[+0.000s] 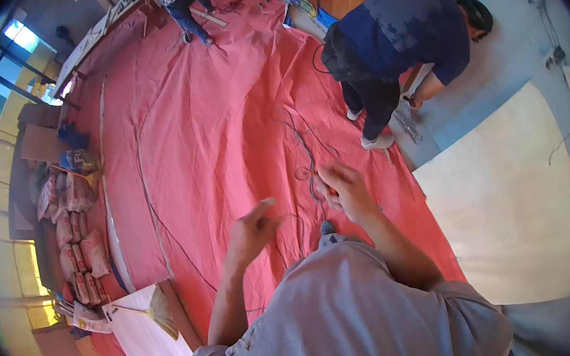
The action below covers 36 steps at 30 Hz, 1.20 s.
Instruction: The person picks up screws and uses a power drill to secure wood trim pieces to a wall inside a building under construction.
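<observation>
My left hand [253, 234] is raised over the red floor sheet [209, 130], fingers partly curled, near a thin cable; whether it grips the cable is unclear. My right hand [346, 192], at middle right, is closed on a small orange object [323, 182] that I cannot identify. Dark cables [306, 144] loop around and below it, running over the sheet down to my shoe [327, 226].
A bent-over co-worker [396, 39] in dark blue works at the right beside a pale board [499, 203]. Another person [185, 10] stands at the top. Stacked sacks [79, 251], a broom [160, 312] on a white board, and windows line the left side.
</observation>
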### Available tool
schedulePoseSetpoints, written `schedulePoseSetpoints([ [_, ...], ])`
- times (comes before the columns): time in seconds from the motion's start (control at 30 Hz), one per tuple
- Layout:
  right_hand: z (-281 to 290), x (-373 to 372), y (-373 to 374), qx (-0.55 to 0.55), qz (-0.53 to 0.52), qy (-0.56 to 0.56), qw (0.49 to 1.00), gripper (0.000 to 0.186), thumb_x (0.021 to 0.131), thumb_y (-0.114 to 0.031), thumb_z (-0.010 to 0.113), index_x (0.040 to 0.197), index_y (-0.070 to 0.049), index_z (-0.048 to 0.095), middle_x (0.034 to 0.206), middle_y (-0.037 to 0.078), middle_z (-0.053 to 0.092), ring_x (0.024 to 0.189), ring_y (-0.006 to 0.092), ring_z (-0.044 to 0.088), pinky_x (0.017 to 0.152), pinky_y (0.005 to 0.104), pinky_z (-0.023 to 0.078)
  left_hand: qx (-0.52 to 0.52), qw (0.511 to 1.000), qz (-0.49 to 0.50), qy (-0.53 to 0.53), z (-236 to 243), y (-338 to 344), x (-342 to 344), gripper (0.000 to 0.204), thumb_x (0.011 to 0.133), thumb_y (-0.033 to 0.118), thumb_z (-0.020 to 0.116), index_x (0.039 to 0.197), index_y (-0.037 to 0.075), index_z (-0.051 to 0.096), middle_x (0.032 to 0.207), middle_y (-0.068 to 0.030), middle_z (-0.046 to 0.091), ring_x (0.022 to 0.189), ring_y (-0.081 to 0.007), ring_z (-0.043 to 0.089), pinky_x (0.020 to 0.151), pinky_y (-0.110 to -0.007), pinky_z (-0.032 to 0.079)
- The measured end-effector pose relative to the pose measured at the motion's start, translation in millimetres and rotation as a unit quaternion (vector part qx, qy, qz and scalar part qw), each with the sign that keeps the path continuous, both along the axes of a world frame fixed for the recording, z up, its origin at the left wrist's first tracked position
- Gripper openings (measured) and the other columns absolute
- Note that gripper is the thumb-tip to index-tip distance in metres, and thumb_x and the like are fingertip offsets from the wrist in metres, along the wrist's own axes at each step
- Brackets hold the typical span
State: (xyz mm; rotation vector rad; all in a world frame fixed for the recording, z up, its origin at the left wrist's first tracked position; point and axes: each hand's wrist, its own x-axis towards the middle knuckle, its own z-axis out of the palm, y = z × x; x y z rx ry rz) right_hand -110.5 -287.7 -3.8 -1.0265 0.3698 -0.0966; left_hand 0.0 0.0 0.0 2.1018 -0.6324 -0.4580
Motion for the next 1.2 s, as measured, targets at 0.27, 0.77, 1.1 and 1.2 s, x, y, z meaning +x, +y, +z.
schedulePoseSetpoints([
  [0.27, 45, 291, -41, 0.063, 0.070, -0.059, 0.994, 0.022, 0.115, -0.028, 0.058, 0.113, -0.007, 0.066, 0.078, 0.001, 0.061, 0.056, 0.0045, 0.048, 0.046, 0.0227, 0.037, -0.272, 0.900, 0.261, 0.219, -29, -16, 159, 0.038, 0.118, 0.030, 0.046, 0.133, 0.003, 0.068, 0.063, 0.0009, 0.050, 0.048, -0.0066, 0.041, 0.045, -0.025, 0.030],
  [0.77, 46, 721, -46, 0.084, -0.078, -0.125, 0.985, 0.024, 0.119, -0.031, 0.047, 0.124, -0.009, 0.054, 0.089, 0.009, 0.065, 0.076, 0.0189, 0.064, 0.055, 0.0293, 0.047, -0.321, 0.876, -0.038, 0.358, 27, -175, 646, 0.058, 0.116, 0.046, 0.032, 0.123, -0.002, 0.065, 0.066, -0.0131, 0.063, 0.055, -0.0158, 0.051, 0.055, -0.030, 0.041],
  [1.1, 9, 977, -104, -0.089, -0.087, -0.209, 0.970, 0.023, 0.119, -0.020, 0.044, 0.131, -0.002, 0.049, 0.133, 0.022, 0.068, 0.126, 0.0371, 0.070, 0.097, 0.0401, 0.062, -0.327, 0.852, -0.075, 0.402, -8, -247, 926, 0.042, 0.103, 0.036, 0.058, 0.129, 0.002, 0.063, 0.085, -0.0103, 0.068, 0.064, -0.0108, 0.051, 0.052, -0.025, 0.034],
  [1.2, -9, 1075, -142, -0.235, -0.011, -0.252, 0.939, 0.020, 0.118, -0.014, 0.046, 0.134, -0.003, 0.049, 0.142, 0.021, 0.068, 0.127, 0.0314, 0.070, 0.101, 0.0399, 0.059, -0.305, 0.857, -0.030, 0.415, 1, -272, 1016, 0.035, 0.105, 0.027, 0.062, 0.131, 0.002, 0.062, 0.087, -0.0048, 0.063, 0.067, -0.0079, 0.049, 0.053, -0.023, 0.033],
])
